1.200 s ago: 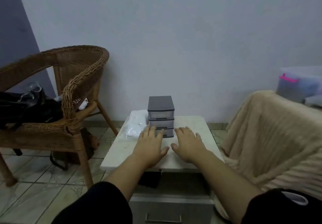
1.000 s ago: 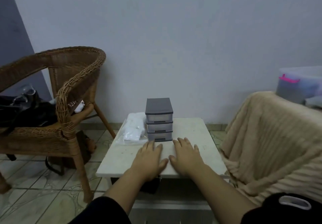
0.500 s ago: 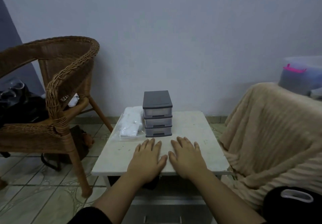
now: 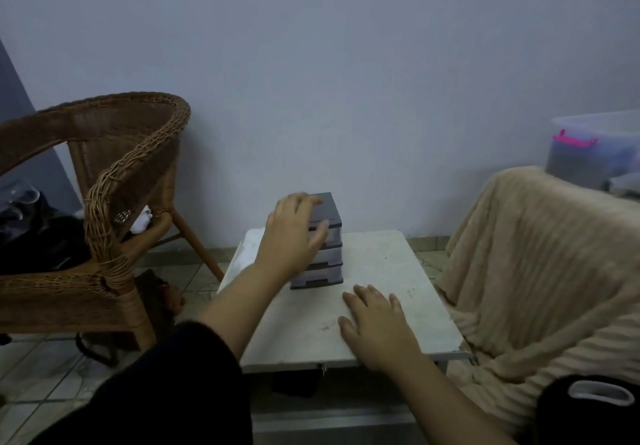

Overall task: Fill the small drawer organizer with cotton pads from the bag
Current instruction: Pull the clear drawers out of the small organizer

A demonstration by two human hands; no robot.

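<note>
Left hand (image 4: 291,237) raised over the small drawer organizer (image 4: 325,247), fingers spread and curved around its top left corner, thumb down near the front of the upper drawer; actual grip on it not clear, the view being blurred there. Right hand (image 4: 375,327) flat on the table (image 4: 398,271), palm down, fingers spread, holding nothing, just in front of the organizer and near the table's front edge.

Organizer upright near the table's far edge, toward the far left corner: dark grey top, three stacked translucent drawers, all closed. Bag of cotton pads (image 4: 244,254) just left of it, along the table's left edge, mostly hidden behind the left wrist; only a pale, crumpled patch showing, contents not readable.

Tabletop pale and scuffed, with small dark specks right of the organizer. Dark sleeve (image 4: 180,385) on the left forearm, low in the view.

Beyond the table's left side, a wicker chair (image 4: 114,209) on the tiled floor, dark items heaped on its seat. Beyond the right side, a beige ribbed blanket (image 4: 540,271) draped over some furniture, and above it a clear plastic box (image 4: 595,147) with a pink clip. Plain pale wall behind everything.
</note>
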